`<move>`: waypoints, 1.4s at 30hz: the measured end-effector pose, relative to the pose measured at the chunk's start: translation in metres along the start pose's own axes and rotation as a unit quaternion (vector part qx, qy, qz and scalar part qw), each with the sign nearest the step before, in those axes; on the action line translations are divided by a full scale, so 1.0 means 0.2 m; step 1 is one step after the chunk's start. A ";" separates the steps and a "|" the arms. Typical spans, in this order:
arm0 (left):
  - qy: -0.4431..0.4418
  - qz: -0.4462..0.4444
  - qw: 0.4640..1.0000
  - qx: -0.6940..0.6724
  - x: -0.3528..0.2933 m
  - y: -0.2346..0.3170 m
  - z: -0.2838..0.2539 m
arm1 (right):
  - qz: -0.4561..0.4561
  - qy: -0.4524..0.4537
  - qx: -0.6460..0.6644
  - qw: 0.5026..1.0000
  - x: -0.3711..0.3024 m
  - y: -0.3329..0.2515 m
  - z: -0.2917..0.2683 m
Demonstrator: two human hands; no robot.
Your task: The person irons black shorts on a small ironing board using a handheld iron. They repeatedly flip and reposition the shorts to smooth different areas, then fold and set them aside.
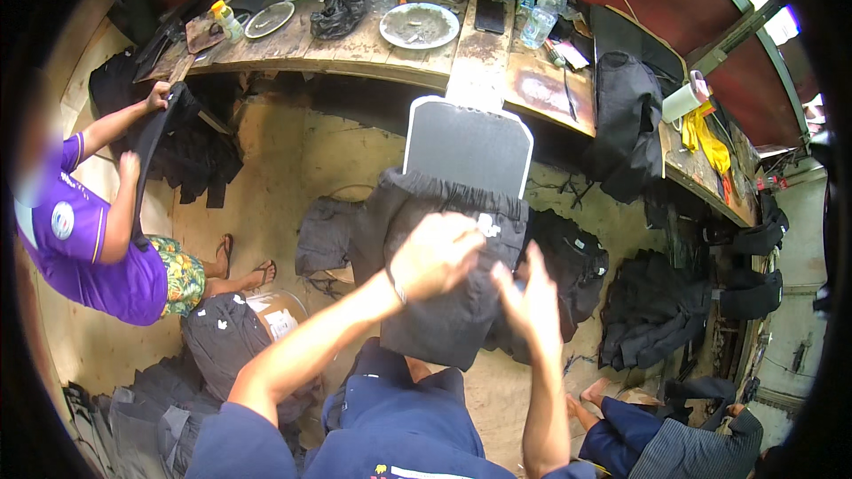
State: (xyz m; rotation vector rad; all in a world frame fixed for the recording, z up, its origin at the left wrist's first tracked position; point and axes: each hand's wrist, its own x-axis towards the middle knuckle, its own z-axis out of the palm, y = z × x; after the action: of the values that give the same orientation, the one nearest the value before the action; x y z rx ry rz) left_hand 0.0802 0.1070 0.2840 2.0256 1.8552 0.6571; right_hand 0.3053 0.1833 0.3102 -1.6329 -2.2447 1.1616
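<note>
A pair of black shorts (444, 302) with a gathered elastic waistband is pulled over the near end of a flat board (466, 146), grey with a white edge. A small white print (487, 224) shows on the shorts below the waistband. Over the cloth, just beside that print, is my left hand (439, 253), slightly blurred; its fingers are bent and pressed together, and what they hold, if anything, is hidden. To the right of the print, my right hand (532, 297) is raised with thumb and fingers apart and nothing visible in it.
The cluttered wooden workbench (346, 60) carries a plate (419, 26), a phone (489, 14) and a water bottle (545, 14). A person in purple (98, 239) holds a black garment at left; another person (674, 443) sits lower right. Black garments (657, 310) lie in piles around.
</note>
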 end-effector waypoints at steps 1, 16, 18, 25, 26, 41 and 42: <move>-0.043 0.040 0.997 0.046 -0.08 -0.01 0.08 | 0.018 -0.028 0.004 0.999 -0.14 0.03 0.07; -0.023 0.025 0.991 0.132 1.03 -0.60 0.15 | 0.123 0.044 0.064 0.989 0.76 -0.08 0.08; 0.000 0.053 0.986 0.159 1.04 -0.56 0.08 | 0.126 0.080 0.058 0.987 0.73 -0.10 0.09; -0.073 0.041 0.931 0.355 1.15 -0.60 -0.10 | 0.079 0.183 0.051 0.979 0.55 -0.22 0.13; -0.028 0.097 0.941 0.324 1.15 -0.63 -0.09 | 0.047 0.231 0.046 0.971 0.51 -0.24 0.14; 0.112 0.104 0.982 0.113 1.25 -0.96 0.03 | -0.395 -0.078 -0.153 0.902 0.49 -0.29 0.37; 0.142 0.119 0.976 0.116 1.27 -0.98 0.03 | -0.418 -0.071 -0.159 0.892 0.56 -0.35 0.37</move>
State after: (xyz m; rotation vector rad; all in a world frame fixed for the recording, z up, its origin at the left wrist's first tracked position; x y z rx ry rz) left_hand -0.0690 0.3808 0.2084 2.4425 1.9371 0.8686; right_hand 0.1692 0.2344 0.2686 -0.4637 -2.8573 0.7044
